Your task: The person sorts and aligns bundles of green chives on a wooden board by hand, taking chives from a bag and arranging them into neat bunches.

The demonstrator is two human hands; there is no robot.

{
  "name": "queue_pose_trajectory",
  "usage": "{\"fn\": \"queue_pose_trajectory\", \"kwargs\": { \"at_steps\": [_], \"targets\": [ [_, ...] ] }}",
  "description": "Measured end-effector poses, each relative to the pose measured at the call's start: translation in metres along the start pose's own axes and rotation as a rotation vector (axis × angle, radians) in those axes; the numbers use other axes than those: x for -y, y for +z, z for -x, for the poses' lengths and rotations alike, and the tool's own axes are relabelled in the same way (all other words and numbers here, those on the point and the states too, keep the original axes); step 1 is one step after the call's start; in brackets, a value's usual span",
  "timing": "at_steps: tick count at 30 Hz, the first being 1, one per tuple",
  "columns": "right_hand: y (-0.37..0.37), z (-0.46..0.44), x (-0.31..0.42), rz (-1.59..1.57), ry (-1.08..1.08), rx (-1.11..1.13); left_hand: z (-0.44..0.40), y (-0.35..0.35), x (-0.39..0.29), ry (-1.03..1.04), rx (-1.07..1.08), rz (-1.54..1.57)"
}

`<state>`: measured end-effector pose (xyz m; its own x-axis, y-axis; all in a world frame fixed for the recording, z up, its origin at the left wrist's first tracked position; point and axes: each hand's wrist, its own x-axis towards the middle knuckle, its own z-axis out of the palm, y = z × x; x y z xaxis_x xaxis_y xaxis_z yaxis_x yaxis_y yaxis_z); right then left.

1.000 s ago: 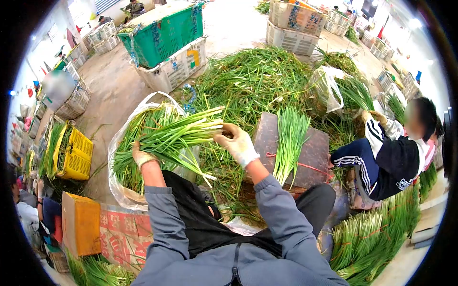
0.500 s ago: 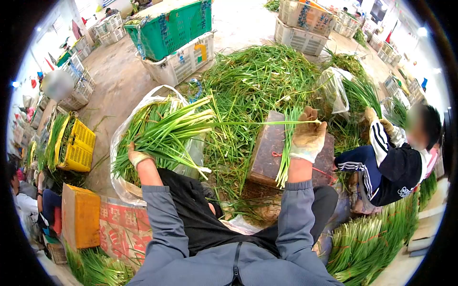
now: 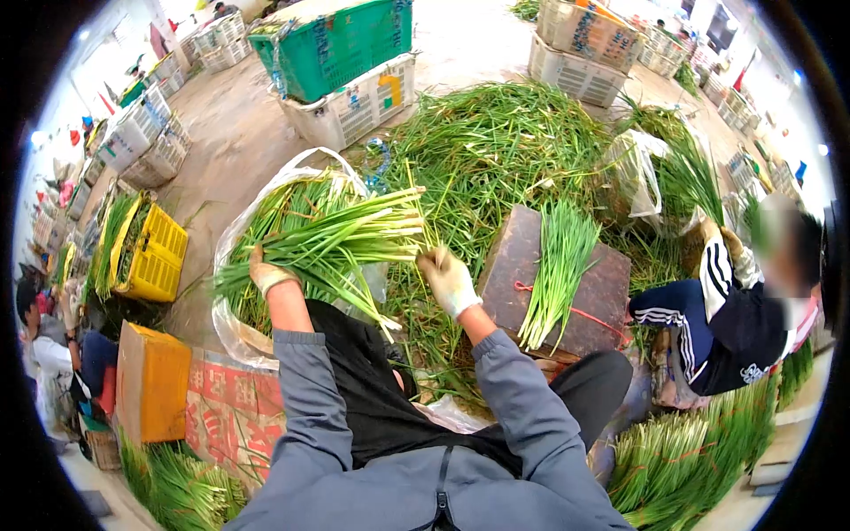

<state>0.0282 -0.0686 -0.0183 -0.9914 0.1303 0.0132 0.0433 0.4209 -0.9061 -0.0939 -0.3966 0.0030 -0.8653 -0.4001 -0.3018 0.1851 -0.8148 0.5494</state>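
Observation:
My left hand (image 3: 271, 273), in a pale stained glove, is closed around a bunch of chives (image 3: 354, 232). The white stalk ends point right and the green leaves trail left over an open plastic sack. Close by those ends is my right hand (image 3: 449, 281), also gloved, its fingers pinched together. What they hold, if anything, is too small to make out; a thin yellowish leaf runs near the fingertips. A loose pile of chives (image 3: 561, 270) lies on a dark brown box (image 3: 506, 261) to the right, with a red tie (image 3: 591, 316) beside it.
A heap of loose greens (image 3: 505, 142) covers the floor ahead. The white plastic sack (image 3: 223, 319) sits left of my legs. Behind it stand a green crate (image 3: 341, 49) and a white crate (image 3: 350, 106). A co-worker (image 3: 735, 319) sits at right, near tied bundles (image 3: 691, 451).
My right hand has moved left from above the brown box to the stalk ends of the held bunch. The chives it was over now lie uncovered on the box.

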Motion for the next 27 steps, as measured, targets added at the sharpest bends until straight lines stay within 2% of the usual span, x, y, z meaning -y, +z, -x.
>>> {"fn": "queue_pose_trajectory", "kwargs": {
  "at_steps": [2,4,5,7,8,12,15,17,18,20,21,22,24,25,27],
  "targets": [
    [0.004,0.026,-0.049,0.397,-0.066,0.464,0.001,-0.002,0.0,0.028,0.004,-0.014],
    [-0.001,0.047,-0.064,0.422,-0.077,0.312,0.005,0.005,-0.002,0.006,-0.005,0.045],
    [-0.018,0.051,-0.025,0.221,-0.006,0.263,0.004,0.004,-0.002,0.017,0.015,0.046],
    [-0.015,0.041,-0.031,-0.134,-0.051,0.207,0.002,0.001,0.0,0.025,0.05,0.048],
    [-0.019,0.041,0.005,-0.277,0.088,0.212,-0.005,-0.004,0.003,-0.001,0.064,0.063],
    [0.006,0.039,0.064,-0.214,0.025,0.437,0.013,0.018,0.015,-0.035,0.028,0.071],
    [0.03,0.035,0.063,-0.19,0.061,0.422,0.013,0.014,0.019,-0.058,0.056,0.046],
    [0.045,0.036,0.053,-0.299,-0.111,0.329,0.012,0.013,0.02,-0.038,0.073,-0.012],
    [0.045,0.038,0.046,-0.295,-0.111,0.339,0.012,0.01,0.02,-0.034,0.065,-0.006],
    [0.024,0.052,0.085,-0.039,-0.05,0.555,0.021,0.012,0.018,-0.065,0.182,0.002],
    [0.043,0.052,0.058,-0.131,-0.026,0.593,0.024,0.018,0.017,-0.078,0.084,0.013],
    [0.04,0.059,0.07,-0.254,0.256,0.689,0.021,0.018,0.017,-0.076,0.09,0.017],
    [0.045,0.062,0.055,-0.059,0.157,0.535,0.017,0.013,0.017,-0.071,0.12,0.054],
    [0.05,0.062,0.03,0.06,-0.018,0.446,0.023,0.018,0.015,-0.079,0.061,0.021],
    [0.021,0.066,0.044,0.412,-0.14,0.522,0.028,0.021,0.012,-0.087,0.069,-0.026]
  ]
}}
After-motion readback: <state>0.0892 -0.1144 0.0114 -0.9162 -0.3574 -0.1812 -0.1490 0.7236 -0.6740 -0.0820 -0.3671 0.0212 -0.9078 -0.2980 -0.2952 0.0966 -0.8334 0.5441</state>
